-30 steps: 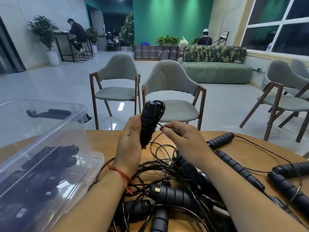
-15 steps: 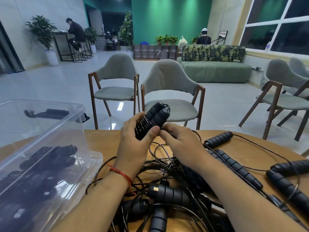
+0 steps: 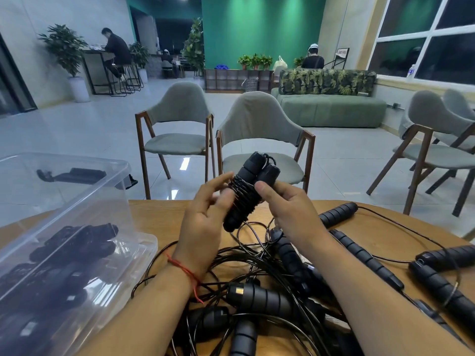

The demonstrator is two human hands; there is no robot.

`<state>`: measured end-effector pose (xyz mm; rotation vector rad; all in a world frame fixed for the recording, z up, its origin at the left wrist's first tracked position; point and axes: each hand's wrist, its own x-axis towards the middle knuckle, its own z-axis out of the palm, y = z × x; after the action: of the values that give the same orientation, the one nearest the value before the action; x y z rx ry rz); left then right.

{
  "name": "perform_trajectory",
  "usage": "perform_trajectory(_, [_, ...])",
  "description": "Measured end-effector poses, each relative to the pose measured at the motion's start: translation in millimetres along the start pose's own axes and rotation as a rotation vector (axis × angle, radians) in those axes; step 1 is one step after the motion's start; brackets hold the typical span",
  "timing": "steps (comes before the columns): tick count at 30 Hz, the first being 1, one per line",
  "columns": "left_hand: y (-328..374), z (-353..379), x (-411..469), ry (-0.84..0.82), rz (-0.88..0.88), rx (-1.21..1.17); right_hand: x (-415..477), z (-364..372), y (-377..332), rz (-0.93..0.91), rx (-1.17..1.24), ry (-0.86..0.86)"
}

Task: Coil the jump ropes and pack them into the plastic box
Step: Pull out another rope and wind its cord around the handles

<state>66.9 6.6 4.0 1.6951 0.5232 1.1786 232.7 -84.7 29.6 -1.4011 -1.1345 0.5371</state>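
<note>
Both hands hold one jump rope (image 3: pixel 248 191) up over the bench, to the right of the plastic box (image 3: pixel 120 191). Its two black handles lie side by side with thin cord wound round their middle. The right hand (image 3: pixel 290 209) grips the pair, thumb on top and fingers curled behind. The left hand (image 3: pixel 205 222) seems to pinch the windings between thumb and forefinger, its other fingers loose.

A tail of cord hangs from the lower end of the handles into the tangle of loose ropes (image 3: pixel 257 283), also right of the box. If that end is not tucked in, the windings will likely spring apart once the grip eases. If the rope is carried to the box while the tail runs through the tangle, it could snag, drag other ropes along or strip the wraps off. The box already holds several dark bundles, so a slack coil may sit badly on them.

The bench (image 3: pixel 159 214) is pale wood with a rounded far edge. Beyond the box stand two grey chairs (image 3: pixel 177 124) on a glossy tiled floor (image 3: pixel 77 129). Further off are a green sofa (image 3: pixel 331 109) and a green wall (image 3: pixel 257 27), with people seated at the back.
</note>
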Motion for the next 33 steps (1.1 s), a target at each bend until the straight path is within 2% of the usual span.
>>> perform_trajectory(3, [3,-5,7,0.045,-0.317,-0.279,0,-5,1,0.015,-0.003,-0.05])
perform_trajectory(6, [4,-11,10,-0.139,-0.561,-0.493,-3,-4,-2,0.001,-0.002,-0.096])
perform_trajectory(9, [-2,-12,9,-0.279,-0.463,-0.477,-2,-4,-1,0.0,-0.018,-0.074])
perform_trajectory(12, [-3,-8,10,-0.316,-0.345,-0.417,0,-7,3,0.017,0.031,-0.059])
perform_trajectory(15, [-1,-8,8,-0.338,-0.307,-0.393,1,-9,3,0.032,0.111,-0.09])
perform_trajectory(19, [1,-11,7,-0.341,-0.34,-0.48,0,-9,-1,0.028,0.139,-0.116])
perform_trajectory(23, [5,-17,7,-0.486,-0.548,-0.694,-5,-13,-2,0.004,0.037,-0.163])
perform_trajectory(26, [3,-19,6,-0.571,-0.501,-0.701,-6,-13,-3,-0.007,0.002,-0.181])
perform_trajectory(33, [-4,-12,7,-0.301,-0.23,-0.386,3,-12,2,-0.033,-0.152,-0.038])
